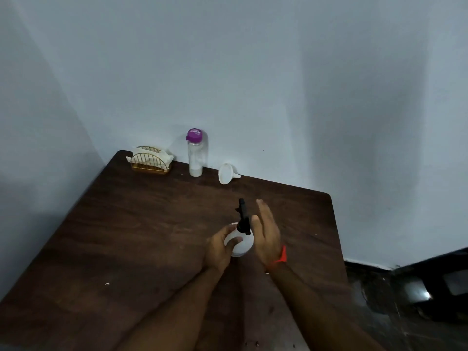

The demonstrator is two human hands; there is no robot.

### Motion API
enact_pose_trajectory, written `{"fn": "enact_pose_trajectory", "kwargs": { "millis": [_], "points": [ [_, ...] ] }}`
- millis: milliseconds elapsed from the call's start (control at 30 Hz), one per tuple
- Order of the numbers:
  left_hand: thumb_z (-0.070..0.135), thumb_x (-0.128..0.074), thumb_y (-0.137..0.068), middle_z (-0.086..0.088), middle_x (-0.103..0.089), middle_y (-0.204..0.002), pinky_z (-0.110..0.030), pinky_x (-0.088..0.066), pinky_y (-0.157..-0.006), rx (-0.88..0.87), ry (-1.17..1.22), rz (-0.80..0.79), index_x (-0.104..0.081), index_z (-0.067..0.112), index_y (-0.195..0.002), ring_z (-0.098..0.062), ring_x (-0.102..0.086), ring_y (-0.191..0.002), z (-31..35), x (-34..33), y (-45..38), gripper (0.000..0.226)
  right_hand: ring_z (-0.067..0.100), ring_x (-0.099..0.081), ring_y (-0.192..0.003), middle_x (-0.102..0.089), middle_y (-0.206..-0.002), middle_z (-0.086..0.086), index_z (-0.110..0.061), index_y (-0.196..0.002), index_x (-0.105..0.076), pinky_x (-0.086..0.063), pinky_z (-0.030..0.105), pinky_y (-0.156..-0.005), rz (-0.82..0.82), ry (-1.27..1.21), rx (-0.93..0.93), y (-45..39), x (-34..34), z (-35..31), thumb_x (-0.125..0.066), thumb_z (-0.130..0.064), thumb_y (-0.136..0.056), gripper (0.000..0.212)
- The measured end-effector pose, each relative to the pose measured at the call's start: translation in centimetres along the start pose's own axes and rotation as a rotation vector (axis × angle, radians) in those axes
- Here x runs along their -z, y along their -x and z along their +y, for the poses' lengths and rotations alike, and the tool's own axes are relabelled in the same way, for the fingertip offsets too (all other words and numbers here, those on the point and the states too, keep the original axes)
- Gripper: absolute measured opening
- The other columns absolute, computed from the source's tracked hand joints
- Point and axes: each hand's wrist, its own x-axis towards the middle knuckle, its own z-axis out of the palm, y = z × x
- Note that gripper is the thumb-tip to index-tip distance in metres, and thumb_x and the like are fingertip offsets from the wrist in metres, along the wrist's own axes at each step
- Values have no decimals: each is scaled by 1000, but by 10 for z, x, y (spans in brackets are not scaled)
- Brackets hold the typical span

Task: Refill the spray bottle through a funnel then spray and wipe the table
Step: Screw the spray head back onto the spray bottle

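We see a dim, bluish picture, soft and slightly blurred throughout. Broad shadows fall across the wall (278, 72) and darken the near part of the table (101, 236). Wide-angle distortion bends the edges. One small bright glare spot (426, 295) shows at lower right.

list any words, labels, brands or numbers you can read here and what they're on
None can be read.
Purple cap of the clear bottle: a pale mark on top, too blurred to read.
White spray bottle with its black spray head, held in the left hand: no print shows.
White funnel and napkin holder: no print shows.
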Motion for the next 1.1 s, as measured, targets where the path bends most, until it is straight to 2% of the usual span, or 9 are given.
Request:
{"fn": "enact_pose_trajectory", "kwargs": {
  "millis": [67, 167, 267, 400, 567, 700, 833, 933, 1100],
  "points": [
    [23, -71, -86, 16, -64, -115, -1, -42, -83, 2, 8, 2, -65, 20, -123, -3, -60, -108, 1, 0, -1, 38, 22, -24, -145, -29, -155, 4, -17, -143, -43, -26, 33, -117, -177, 291, 502, -15, 24, 10, -45, -6, -92, 52],
    [21, -71, -86, 15, -60, -118, 4, -36, -82, 12, -37, 30, -63, 15, -126, -2, -54, -112, 1, -1, -2, 41, 38, -25, -142, -37, -152, 0, -32, -133, -55, -28, 49, -115, -374, 727, 957, -49, 38, 9, -44, -8, -89, 51],
    [23, -71, -86, 14, -60, -118, 5, -35, -81, 10, -72, 22, -62, 16, -127, -1, -53, -111, 2, -1, -2, 42, 39, -40, -134, -59, -131, -4, -34, -116, -66, -34, 59, -107, -422, 931, 1103, -70, 38, 6, -44, -18, -89, 38],
    [23, -72, -85, 13, -65, -116, 2, -38, -80, 4, -85, 32, -65, 20, -123, -3, -58, -106, 2, -1, -4, 39, 29, -59, -112, -68, -91, -2, -21, -104, -71, -36, 51, -110, -342, 1005, 1108, -78, 34, -8, -50, -18, -88, 27],
    [26, -72, -85, 13, -64, -116, 3, -39, -79, 4, -74, 27, -65, 17, -124, -3, -57, -106, 1, 0, -3, 40, 28, -65, -89, -70, -90, 8, -17, -108, -60, -44, 39, -94, -547, 1075, 562, -60, 27, -27, -42, -54, -92, 43],
    [48, -65, -79, 20, -65, -107, 0, -41, -82, -34, -56, 33, -67, 22, -118, 2, -62, -100, 2, 0, 1, 47, 33, -65, -81, -66, -90, 13, -17, -89, -57, -54, 36, -70, -327, 687, 24, -40, -2, -29, -46, -37, -83, 23],
    [15, -66, -86, 18, -66, -108, 3, -39, -81, -15, -105, 36, -68, 23, -118, -2, -62, -104, 3, 1, 0, 34, 36, -68, -73, -70, -87, 20, -9, -84, -64, -60, 41, -67, -368, 206, -537, -53, -9, -29, -42, -33, -67, 37],
    [18, -68, -88, 12, -67, -101, -4, -43, -73, 7, -115, 41, -68, 17, -114, -6, -62, -95, 4, 2, 1, 26, 38, -70, -64, -69, -82, 32, 8, -94, -59, -58, 36, -58, -434, -306, -929, -53, -1, -42, -41, -15, -82, 32],
    [17, -67, -87, 0, -71, -101, -29, -53, -78, 70, -102, 17, -67, 14, -109, -15, -66, -95, -2, 3, -3, 22, 35, -71, -85, -71, -92, 25, 7, -106, -59, -55, 37, -71, -468, -775, -1176, -45, 11, -41, -35, -19, -94, 37]
  ]
}}
